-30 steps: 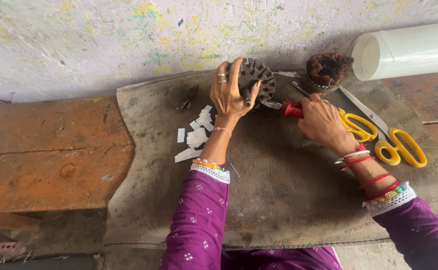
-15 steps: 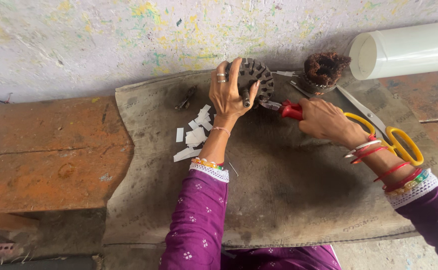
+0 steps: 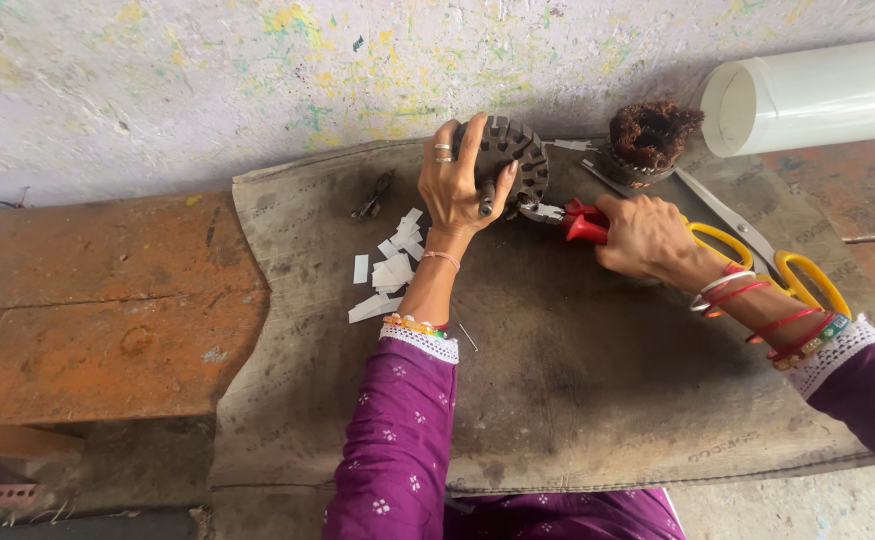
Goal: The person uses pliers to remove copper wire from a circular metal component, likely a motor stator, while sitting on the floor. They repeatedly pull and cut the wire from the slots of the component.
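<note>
The left hand (image 3: pixel 462 185) is curled around a round, slotted metal stator core (image 3: pixel 513 165), fingers spread over its rim and thumb pressed on the near side, holding it on edge against the dark, worn mat (image 3: pixel 597 380) near the mat's far border. The core's toothed ring faces roughly toward the camera and to the right, so its short axis runs across the mat toward the other hand.

The right hand (image 3: pixel 647 238) is closed in a firm grip on the red handles of a pair of pliers (image 3: pixel 569 219). The pliers lie nearly level, long axis running left to right, with the metal nose pointing left and meeting the lower right edge of the stator core. Whether the nose is clamped on something in the core is too small to tell.

Just behind the right hand lie yellow-handled scissors (image 3: pixel 757 250), blades pointing away toward the upper left, handles partly hidden by the wrist with its red and white bangles. A bundle of brown copper winding (image 3: pixel 652 135) sits on the mat's far edge, near the core. A white plastic pipe (image 3: pixel 817 95) lies beyond it, open end toward the left. Small white paper strips (image 3: pixel 387 270) are scattered on the mat, just left of the left forearm. The mat rests on an orange-stained wooden bench (image 3: pixel 97 310).
</note>
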